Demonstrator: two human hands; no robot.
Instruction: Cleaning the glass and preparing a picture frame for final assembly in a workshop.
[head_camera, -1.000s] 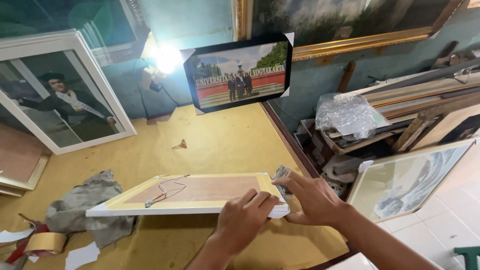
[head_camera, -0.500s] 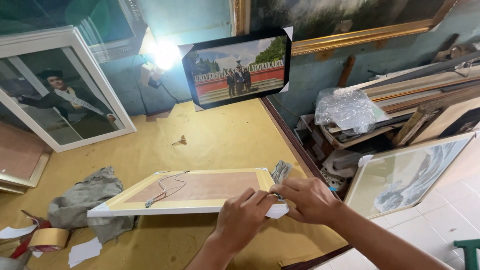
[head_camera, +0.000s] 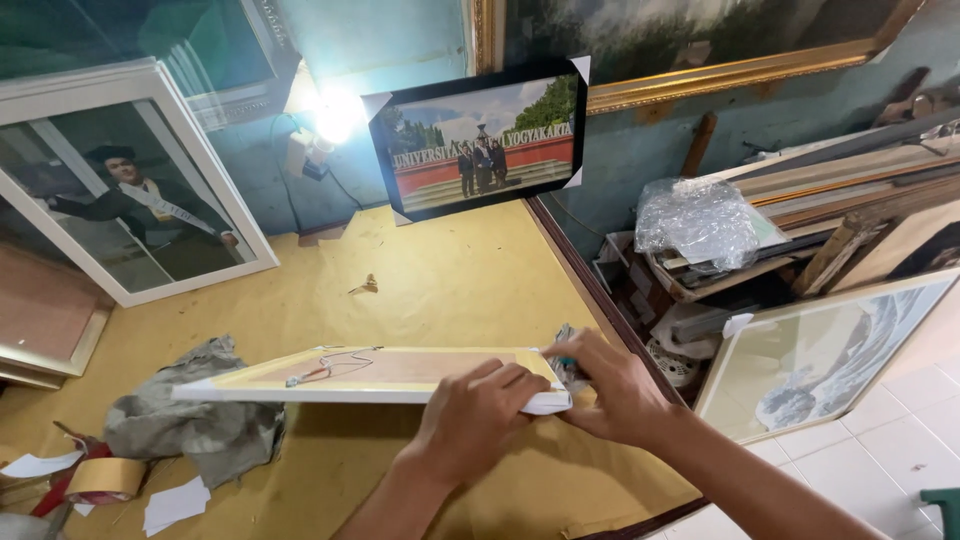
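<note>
Both hands (head_camera: 480, 415) (head_camera: 615, 390) — seemingly gripping — frame (head_camera: 370, 375) corner.

Clear plastic bag (head_camera: 697, 222), perhaps bubble-wrap, right shelf

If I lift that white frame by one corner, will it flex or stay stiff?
Probably stiff: the frame stays straight while both hands, left and right, hold only its right end. Likely light. Its loose hanging wire may snag.

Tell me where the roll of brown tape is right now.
In the head view the roll of brown tape lies at the lower left of the yellow table, just left of the grey rag and beside white paper scraps.
</note>
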